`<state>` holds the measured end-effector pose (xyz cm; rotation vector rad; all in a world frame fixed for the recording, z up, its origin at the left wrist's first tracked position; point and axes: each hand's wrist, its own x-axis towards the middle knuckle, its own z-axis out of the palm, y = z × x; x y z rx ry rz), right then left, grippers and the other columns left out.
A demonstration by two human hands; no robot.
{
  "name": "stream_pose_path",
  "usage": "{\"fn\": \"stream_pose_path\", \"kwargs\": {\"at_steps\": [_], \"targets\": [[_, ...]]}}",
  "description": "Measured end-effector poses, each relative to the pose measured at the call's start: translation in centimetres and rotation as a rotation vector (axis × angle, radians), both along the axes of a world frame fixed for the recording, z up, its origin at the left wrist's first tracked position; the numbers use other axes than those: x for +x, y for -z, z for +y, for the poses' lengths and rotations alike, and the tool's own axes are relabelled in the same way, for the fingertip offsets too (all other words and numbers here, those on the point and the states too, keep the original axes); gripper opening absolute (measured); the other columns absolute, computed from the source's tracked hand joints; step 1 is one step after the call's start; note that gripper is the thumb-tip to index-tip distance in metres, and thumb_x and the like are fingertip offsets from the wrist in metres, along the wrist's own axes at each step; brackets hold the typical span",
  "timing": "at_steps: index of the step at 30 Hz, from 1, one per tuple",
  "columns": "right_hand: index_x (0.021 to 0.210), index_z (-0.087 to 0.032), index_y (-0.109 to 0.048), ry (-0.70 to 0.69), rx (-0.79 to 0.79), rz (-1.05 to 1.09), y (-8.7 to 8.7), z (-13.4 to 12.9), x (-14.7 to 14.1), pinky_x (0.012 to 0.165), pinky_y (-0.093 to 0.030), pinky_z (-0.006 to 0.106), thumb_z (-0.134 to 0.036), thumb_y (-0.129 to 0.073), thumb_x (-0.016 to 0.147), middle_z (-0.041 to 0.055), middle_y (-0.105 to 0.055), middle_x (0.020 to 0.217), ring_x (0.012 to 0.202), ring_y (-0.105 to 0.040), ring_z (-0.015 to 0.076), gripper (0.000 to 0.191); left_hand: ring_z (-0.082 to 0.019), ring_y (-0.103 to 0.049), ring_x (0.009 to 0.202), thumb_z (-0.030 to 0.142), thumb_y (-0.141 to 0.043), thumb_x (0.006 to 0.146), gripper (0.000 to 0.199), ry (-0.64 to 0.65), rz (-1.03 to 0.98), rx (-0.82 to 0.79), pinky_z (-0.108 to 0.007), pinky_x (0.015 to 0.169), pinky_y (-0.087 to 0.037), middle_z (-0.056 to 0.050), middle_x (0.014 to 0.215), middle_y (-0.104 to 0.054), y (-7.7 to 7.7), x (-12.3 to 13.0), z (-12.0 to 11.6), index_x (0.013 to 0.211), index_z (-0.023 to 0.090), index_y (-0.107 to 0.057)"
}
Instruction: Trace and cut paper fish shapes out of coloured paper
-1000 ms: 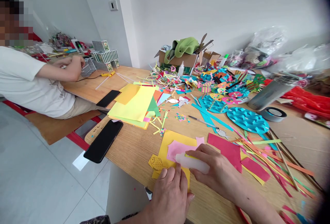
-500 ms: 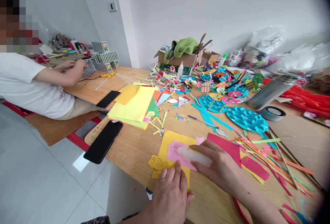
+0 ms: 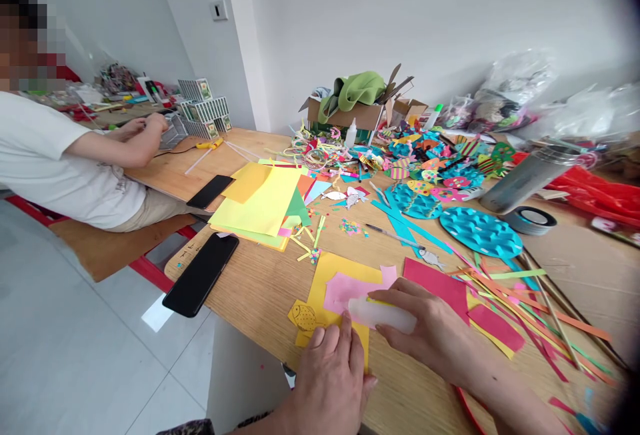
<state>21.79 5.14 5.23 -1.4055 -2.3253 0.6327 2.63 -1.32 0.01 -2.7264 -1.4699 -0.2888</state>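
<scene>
My right hand (image 3: 425,321) is closed round a white squeeze glue bottle (image 3: 383,315), tilted with its nozzle end low over a piece of pink paper (image 3: 335,291). The pink piece lies on a yellow sheet (image 3: 325,268) near the table's front edge. My left hand (image 3: 333,371) rests flat on the yellow sheet, fingers stretched out, the index fingertip by the pink paper's lower edge. Just left of those fingers is a small yellow cutout with a drawn fish (image 3: 303,316). The nozzle tip is hard to make out.
Black phones (image 3: 203,275) and a stack of coloured paper (image 3: 255,208) lie to the left. Red paper (image 3: 437,281), paper strips (image 3: 525,295), blue textured ovals (image 3: 480,231) and a metal flask (image 3: 527,178) are on the right. A co-worker (image 3: 75,161) sits at far left.
My right hand has shifted the glue bottle slightly right and towards me, uncovering more of the pink paper. My left hand stays in place.
</scene>
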Motion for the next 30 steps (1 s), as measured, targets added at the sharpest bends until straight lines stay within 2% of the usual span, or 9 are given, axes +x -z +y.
{"fn": "stream_pose_path", "kwargs": {"at_steps": [4, 7, 14, 18, 23, 27, 30], "targets": [[0.107, -0.024, -0.069, 0.019, -0.016, 0.011, -0.27, -0.08, 0.5, 0.056, -0.05, 0.026, -0.016, -0.06, 0.076, 0.0056, -0.063, 0.087, 0.069, -0.064, 0.0168, 0.033, -0.023, -0.054, 0.091, 0.047, -0.053, 0.089, 0.051, 0.003, 0.001, -0.011, -0.038, 0.079, -0.042, -0.016, 0.133, -0.055, -0.02, -0.07, -0.04, 0.123, 0.009, -0.056], [0.106, -0.025, -0.069, -0.017, -0.028, 0.018, -0.34, -0.08, 0.51, 0.055, -0.05, 0.025, -0.016, -0.059, 0.076, 0.0048, -0.063, 0.086, 0.067, -0.063, 0.016, 0.032, -0.023, -0.054, 0.091, 0.047, -0.053, 0.089, 0.051, 0.0, -0.003, -0.003, -0.038, 0.079, -0.042, -0.016, 0.133, -0.055, -0.03, -0.07, 0.0, 0.122, 0.009, -0.056], [0.105, -0.024, -0.069, 0.018, 0.021, -0.02, -0.08, 0.04, 0.36, 0.058, -0.051, 0.027, -0.015, -0.058, 0.076, 0.0057, -0.063, 0.087, 0.069, -0.063, 0.0167, 0.033, -0.023, -0.055, 0.091, 0.047, -0.054, 0.088, 0.05, -0.003, -0.01, 0.024, -0.038, 0.079, -0.042, -0.016, 0.131, -0.056, 0.06, 0.03, -0.09, 0.12, 0.008, -0.058], [0.107, -0.022, -0.069, 0.067, 0.115, -0.045, 0.38, 0.17, 0.39, 0.061, -0.052, 0.03, -0.02, -0.058, 0.079, 0.0073, -0.062, 0.086, 0.074, -0.063, 0.0199, 0.03, -0.023, -0.055, 0.092, 0.046, -0.054, 0.088, 0.049, -0.008, -0.011, 0.03, -0.038, 0.08, -0.042, -0.016, 0.132, -0.056, 0.09, 0.01, -0.11, 0.12, 0.008, -0.059], [0.11, -0.024, -0.066, 0.019, 0.092, -0.072, 0.45, -0.08, 0.51, 0.063, -0.052, 0.031, -0.015, -0.057, 0.078, 0.0069, -0.06, 0.091, 0.075, -0.063, 0.0186, 0.035, -0.024, -0.056, 0.092, 0.046, -0.053, 0.089, 0.049, -0.002, -0.002, 0.011, -0.038, 0.079, -0.042, -0.016, 0.133, -0.055, 0.09, 0.01, -0.07, 0.121, 0.009, -0.058], [0.112, -0.021, -0.065, 0.044, 0.123, -0.095, 0.47, -0.17, 0.72, 0.065, -0.052, 0.034, -0.018, -0.056, 0.081, 0.0084, -0.058, 0.09, 0.078, -0.062, 0.0211, 0.032, -0.024, -0.056, 0.092, 0.046, -0.053, 0.089, 0.049, -0.004, -0.003, 0.022, -0.039, 0.079, -0.043, -0.016, 0.132, -0.056, 0.2, 0.03, 0.02, 0.12, 0.009, -0.059], [0.114, -0.024, -0.063, -0.016, 0.101, -0.091, 0.4, -0.26, 0.61, 0.065, -0.051, 0.033, -0.014, -0.057, 0.079, 0.0076, -0.058, 0.093, 0.077, -0.061, 0.0197, 0.036, -0.024, -0.056, 0.091, 0.046, -0.054, 0.088, 0.05, -0.004, 0.0, 0.012, -0.039, 0.078, -0.044, -0.016, 0.132, -0.056, 0.11, 0.04, 0.08, 0.12, 0.008, -0.059]]}}
